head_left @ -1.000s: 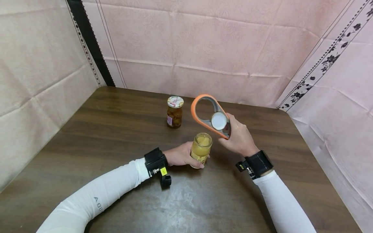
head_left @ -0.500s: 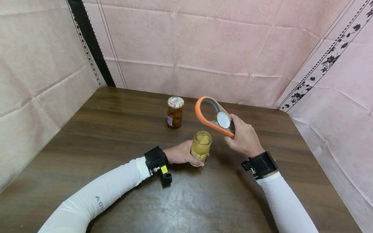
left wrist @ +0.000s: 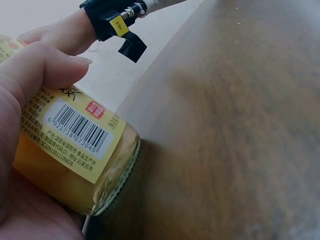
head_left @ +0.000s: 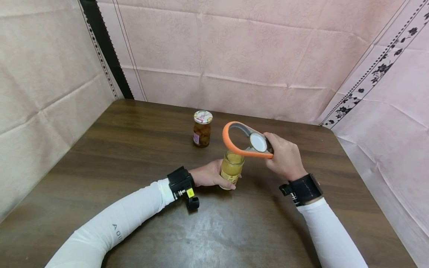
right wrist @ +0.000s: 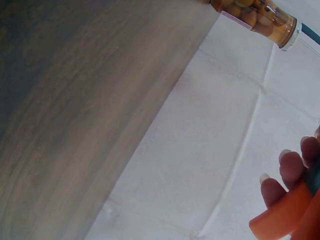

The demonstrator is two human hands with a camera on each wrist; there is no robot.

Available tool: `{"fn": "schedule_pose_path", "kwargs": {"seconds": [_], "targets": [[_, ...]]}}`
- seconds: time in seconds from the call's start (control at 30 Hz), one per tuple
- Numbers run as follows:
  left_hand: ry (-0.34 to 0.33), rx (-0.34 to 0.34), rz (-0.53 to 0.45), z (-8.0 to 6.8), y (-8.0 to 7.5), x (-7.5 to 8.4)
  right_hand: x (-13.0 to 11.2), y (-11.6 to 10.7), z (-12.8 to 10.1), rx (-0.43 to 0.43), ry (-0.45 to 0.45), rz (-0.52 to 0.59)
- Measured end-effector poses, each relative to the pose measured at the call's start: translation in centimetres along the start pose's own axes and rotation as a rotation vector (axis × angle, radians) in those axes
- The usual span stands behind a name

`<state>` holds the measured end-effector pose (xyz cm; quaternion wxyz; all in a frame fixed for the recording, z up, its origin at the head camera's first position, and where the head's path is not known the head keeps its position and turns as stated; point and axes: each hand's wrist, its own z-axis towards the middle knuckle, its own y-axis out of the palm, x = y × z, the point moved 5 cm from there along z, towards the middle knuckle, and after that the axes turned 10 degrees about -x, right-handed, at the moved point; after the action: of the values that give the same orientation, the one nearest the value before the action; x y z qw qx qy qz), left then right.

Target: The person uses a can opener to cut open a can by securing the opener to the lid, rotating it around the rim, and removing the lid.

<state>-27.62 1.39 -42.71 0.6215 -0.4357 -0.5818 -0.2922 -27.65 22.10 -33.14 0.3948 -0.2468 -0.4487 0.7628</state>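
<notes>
Your left hand [head_left: 208,176] grips the open jar [head_left: 231,168]; your right hand [head_left: 285,156] holds the orange opener [head_left: 244,143] over it.

The open jar of yellow contents stands upright on the desk [head_left: 134,149], near the middle and close to you. The fingers of your left hand are curled round its lower body, clamped on the labelled glass [left wrist: 75,145]. Your right hand grips the narrow end of the orange opener, fingers [right wrist: 292,172] wrapped round the handle. The white lid [head_left: 258,142] sits in the opener's narrow throat, probably wedged there; the head view is too small to confirm contact. The opener's wide loop lies directly above the jar mouth, tilted slightly. A second, closed jar [head_left: 202,128] stands upright farther back on the desk, well apart from both hands.
</notes>
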Motion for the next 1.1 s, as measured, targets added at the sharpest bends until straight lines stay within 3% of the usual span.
{"fn": "schedule_pose_path", "kwargs": {"seconds": [0.4, 0.67, 1.1], "targets": [[0.003, -0.001, -0.011, 0.1, -0.3, 0.2, 0.3, -0.9, -0.2, 0.049, -0.048, -0.029], [-0.004, 0.034, 0.026, 0.8, -0.7, 0.2, 0.5, -1.5, -0.6, 0.068, -0.094, -0.012], [-0.04, 0.062, 0.01, 1.5, -1.0, -0.1, 0.8, -2.4, -1.5, 0.048, -0.14, -0.009]]}}
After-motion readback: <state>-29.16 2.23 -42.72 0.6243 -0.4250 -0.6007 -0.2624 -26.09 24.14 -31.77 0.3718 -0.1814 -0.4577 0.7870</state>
